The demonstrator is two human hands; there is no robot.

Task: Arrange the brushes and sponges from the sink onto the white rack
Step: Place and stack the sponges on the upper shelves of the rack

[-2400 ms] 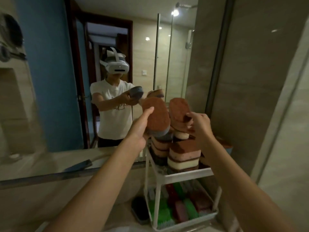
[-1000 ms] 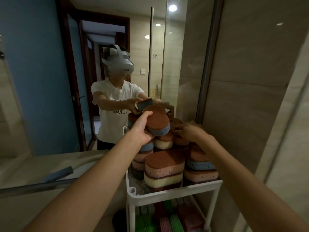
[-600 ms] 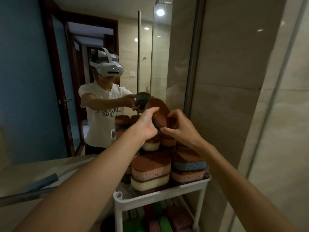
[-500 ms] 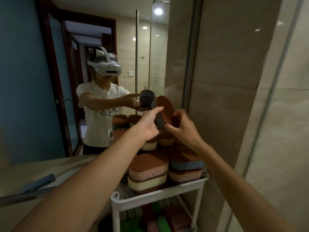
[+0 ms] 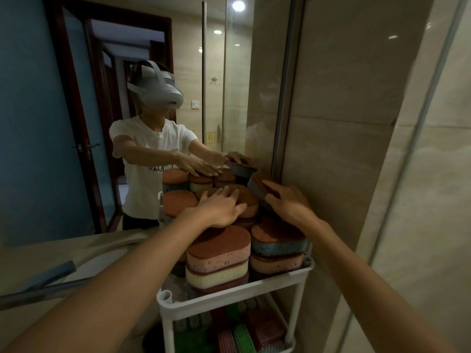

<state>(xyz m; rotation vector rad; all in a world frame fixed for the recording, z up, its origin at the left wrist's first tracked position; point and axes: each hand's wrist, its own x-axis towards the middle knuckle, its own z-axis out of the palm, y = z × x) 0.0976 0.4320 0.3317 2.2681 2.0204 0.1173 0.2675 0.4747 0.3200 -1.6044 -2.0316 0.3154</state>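
Our right hand has lowered the grey-sided, brown-topped sponge onto the stack — still gripped; left hand open, steadying.

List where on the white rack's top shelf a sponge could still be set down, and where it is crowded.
Top shelf: only a bare strip at the front-left corner, beside the pink-and-yellow sponge stack. Elsewhere stacks crowd it, under the left hand and right hand.

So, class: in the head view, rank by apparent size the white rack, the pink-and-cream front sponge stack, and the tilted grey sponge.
1. white rack
2. front sponge stack
3. tilted grey sponge, smallest, though it sits farther back and the right hand partly covers it.
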